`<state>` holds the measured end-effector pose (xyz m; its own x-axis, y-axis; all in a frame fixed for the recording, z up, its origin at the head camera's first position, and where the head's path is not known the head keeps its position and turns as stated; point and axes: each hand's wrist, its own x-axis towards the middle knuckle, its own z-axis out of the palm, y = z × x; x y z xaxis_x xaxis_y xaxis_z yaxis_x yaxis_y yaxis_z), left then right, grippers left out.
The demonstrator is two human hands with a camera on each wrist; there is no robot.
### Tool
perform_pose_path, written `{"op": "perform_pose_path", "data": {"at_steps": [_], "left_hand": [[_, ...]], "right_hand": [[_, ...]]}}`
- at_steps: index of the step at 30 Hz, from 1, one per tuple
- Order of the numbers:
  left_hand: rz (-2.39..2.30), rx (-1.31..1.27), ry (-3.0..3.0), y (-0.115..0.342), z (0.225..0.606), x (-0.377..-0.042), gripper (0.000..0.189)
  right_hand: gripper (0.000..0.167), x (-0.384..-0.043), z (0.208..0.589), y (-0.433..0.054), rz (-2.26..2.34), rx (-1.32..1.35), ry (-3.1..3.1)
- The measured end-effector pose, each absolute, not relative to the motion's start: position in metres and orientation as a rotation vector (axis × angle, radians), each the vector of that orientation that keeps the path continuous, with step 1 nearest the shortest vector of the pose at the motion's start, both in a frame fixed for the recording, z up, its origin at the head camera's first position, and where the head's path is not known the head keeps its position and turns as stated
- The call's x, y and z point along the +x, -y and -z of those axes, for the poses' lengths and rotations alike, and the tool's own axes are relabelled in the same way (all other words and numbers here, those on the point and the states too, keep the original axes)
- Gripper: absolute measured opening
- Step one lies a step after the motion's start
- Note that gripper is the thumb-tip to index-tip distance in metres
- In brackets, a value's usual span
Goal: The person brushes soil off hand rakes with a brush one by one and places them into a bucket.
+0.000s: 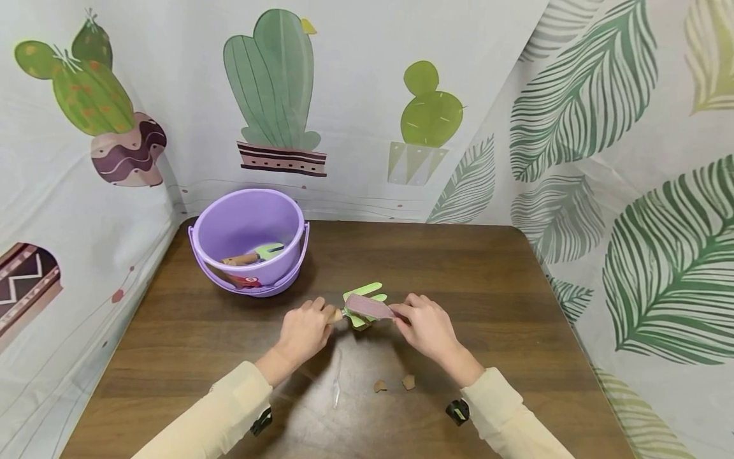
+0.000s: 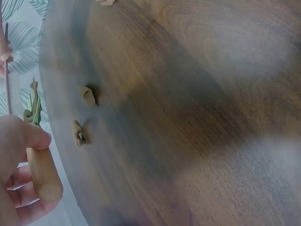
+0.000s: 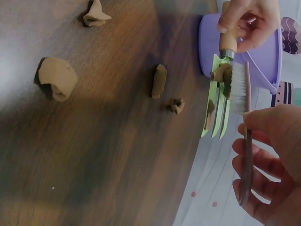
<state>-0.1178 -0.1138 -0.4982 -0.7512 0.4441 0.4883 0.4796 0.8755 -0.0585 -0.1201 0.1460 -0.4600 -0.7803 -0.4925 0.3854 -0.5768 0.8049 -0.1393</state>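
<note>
My left hand (image 1: 306, 327) grips the wooden handle (image 3: 229, 43) of a garden hand fork with light green tines (image 1: 367, 291), held above the table. Lumps of brown clay-like dirt (image 3: 221, 74) cling among the tines. In my right hand (image 1: 427, 325) is a brush (image 1: 369, 307) with a pinkish back, pinched by its handle. Its white bristles (image 3: 238, 89) face the fork and meet the dirt near the neck, as the right wrist view shows. The left wrist view catches only the handle end and part of the fork.
A purple bucket (image 1: 241, 217) stands at the table's back left, holding another green tool with a wooden handle (image 1: 241, 259). Several brown pieces (image 3: 58, 77) lie on the wooden table (image 1: 459, 268) in front of the hands. A printed cloth hangs behind.
</note>
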Motion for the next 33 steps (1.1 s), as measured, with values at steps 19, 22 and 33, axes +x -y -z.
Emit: {"op": "perform_pose_path", "data": {"at_steps": [19, 22, 33], "left_hand": [[0.124, -0.622, 2.551, 0.126, 0.498, -0.124, 0.024], [0.131, -0.619, 2.564, 0.126, 0.498, -0.123, 0.024], [0.137, -0.627, 2.63, 0.12, 0.499, -0.118, 0.025]], "right_hand": [[0.02, -0.117, 0.464, -0.163, -0.337, 0.804, 2.706], [0.02, -0.116, 0.464, -0.163, -0.347, 0.797, 2.71], [0.02, -0.118, 0.456, -0.155, -0.426, 0.752, 2.653]]}}
